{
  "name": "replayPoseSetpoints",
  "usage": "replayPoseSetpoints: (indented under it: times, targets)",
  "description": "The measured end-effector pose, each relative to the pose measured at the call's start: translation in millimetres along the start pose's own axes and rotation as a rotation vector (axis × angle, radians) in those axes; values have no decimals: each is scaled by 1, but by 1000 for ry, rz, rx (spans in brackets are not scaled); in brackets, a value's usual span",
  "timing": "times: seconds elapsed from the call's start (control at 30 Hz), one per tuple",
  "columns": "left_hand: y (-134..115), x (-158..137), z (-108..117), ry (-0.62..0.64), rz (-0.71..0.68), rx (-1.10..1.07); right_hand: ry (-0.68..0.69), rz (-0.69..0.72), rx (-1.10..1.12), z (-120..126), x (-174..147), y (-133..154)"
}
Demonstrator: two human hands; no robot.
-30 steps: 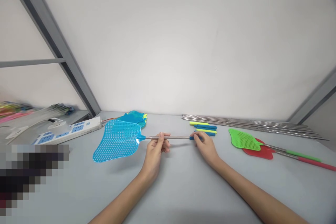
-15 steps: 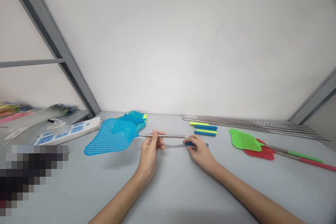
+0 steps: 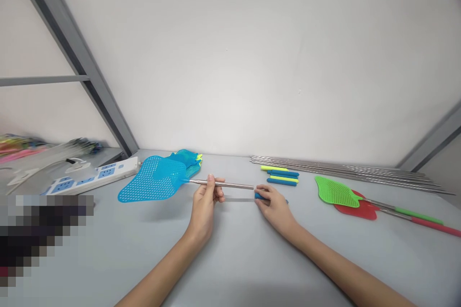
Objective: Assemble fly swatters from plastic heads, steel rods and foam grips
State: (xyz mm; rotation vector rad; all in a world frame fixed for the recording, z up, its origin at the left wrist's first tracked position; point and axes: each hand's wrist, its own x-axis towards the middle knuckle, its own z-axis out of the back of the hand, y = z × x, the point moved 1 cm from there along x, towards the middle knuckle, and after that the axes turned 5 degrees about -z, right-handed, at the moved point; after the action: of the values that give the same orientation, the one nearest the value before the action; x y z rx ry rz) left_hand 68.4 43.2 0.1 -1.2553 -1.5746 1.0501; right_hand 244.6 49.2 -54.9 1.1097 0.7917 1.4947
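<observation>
Pinched in my left hand (image 3: 207,199) is the metal rod of a blue fly swatter (image 3: 153,180), held level above the table with its perforated head to the left. The rod's bare end points right, close to my right hand (image 3: 272,205). Those fingers are closed around a dark blue handle grip (image 3: 260,196), mostly hidden by the hand. Its near end shows just beside and slightly below the rod's tip; the two look apart. Behind my right hand lie several loose grips (image 3: 283,179), blue and yellow, side by side.
A bundle of thin metal rods (image 3: 342,172) lies along the wall. At right rest a green swatter (image 3: 336,193) and a red swatter (image 3: 355,208) with grips fitted. More blue swatter heads (image 3: 187,156) are stacked at back left, near a white power strip (image 3: 122,169).
My right hand has closed on the blue grip and lifted slightly, bringing it near the rod's end. The swatter's head has tilted up a little in my left hand.
</observation>
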Motion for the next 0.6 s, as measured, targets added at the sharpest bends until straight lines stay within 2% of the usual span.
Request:
replayPoseSetpoints:
  times: [0.33,0.6]
  targets:
    - [6,2,2,21,3,36,45,-74,185,-5,-8,12]
    - [10,2,2,45,-5,69,56,-89,204,-4,-9,15]
